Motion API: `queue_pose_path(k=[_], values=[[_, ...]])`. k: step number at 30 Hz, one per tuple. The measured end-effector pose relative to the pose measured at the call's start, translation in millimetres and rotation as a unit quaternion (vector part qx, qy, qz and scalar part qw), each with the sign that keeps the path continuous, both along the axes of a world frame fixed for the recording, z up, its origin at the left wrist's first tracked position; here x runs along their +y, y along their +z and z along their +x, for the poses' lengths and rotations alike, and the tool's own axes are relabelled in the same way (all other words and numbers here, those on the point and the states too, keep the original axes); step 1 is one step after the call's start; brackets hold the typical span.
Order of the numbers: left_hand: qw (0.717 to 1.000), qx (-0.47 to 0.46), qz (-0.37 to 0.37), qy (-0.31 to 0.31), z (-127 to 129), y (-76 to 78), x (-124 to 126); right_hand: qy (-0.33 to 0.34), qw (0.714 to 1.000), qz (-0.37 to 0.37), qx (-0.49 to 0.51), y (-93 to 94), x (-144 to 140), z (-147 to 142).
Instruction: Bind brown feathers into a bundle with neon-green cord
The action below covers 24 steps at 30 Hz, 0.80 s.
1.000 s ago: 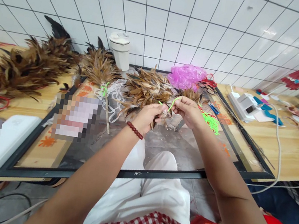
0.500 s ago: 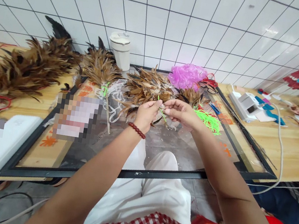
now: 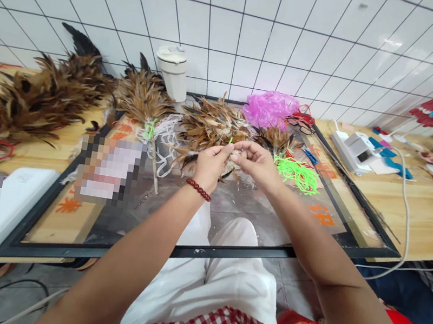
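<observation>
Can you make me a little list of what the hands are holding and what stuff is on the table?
left hand: pinches a small bunch of brown feathers, bead bracelet on its wrist
right hand: pinches a green string at the same bunch
beside right hand: pile of green strings
behind hands: feather heap, pink plastic bag, white cup
far left: big feather pile
table: wooden, with a glass panel

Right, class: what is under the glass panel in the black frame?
Through the glass panel you see white trousers and grey floor. The blurred patch and feather bundles on it hide what is beneath them.
</observation>
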<state>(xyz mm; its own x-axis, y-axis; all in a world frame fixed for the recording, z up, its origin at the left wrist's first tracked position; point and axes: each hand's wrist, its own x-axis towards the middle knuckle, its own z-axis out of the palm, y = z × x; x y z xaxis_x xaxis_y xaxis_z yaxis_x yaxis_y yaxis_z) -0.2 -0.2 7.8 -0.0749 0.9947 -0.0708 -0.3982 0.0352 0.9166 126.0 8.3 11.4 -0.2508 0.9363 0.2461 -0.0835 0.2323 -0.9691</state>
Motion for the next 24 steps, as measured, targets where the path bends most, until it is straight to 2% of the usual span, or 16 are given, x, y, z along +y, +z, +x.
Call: queue_pose_path(k=[4,7,11,14,19,24], values=[[0.997,-0.054,0.011,-0.046,1.6,-1.9,-0.4,-0.089,0.993,0.07,-0.042,-1.2,0.2,1.0],[0.996,-0.052,0.042,-0.062,0.7,-5.3,0.8,-0.138,0.987,0.07,-0.046,-1.0,-0.3,1.0],[0.995,0.025,0.092,0.006,-4.7,-7.2,4.3,-0.119,0.993,0.007,-0.008,0.3,0.4,-0.7],[0.996,0.041,0.078,-0.004,-8.8,-6.9,6.7,-0.087,0.996,-0.031,0.006,1.1,0.8,-1.5],[0.998,0.009,0.065,-0.025,-7.3,-6.5,6.7,-0.119,0.988,0.06,-0.074,1.1,-1.8,0.1],[0.993,-0.039,0.041,-0.101,-6.1,-2.9,2.8,-0.157,0.962,0.151,-0.166,2.4,-5.8,4.3]])
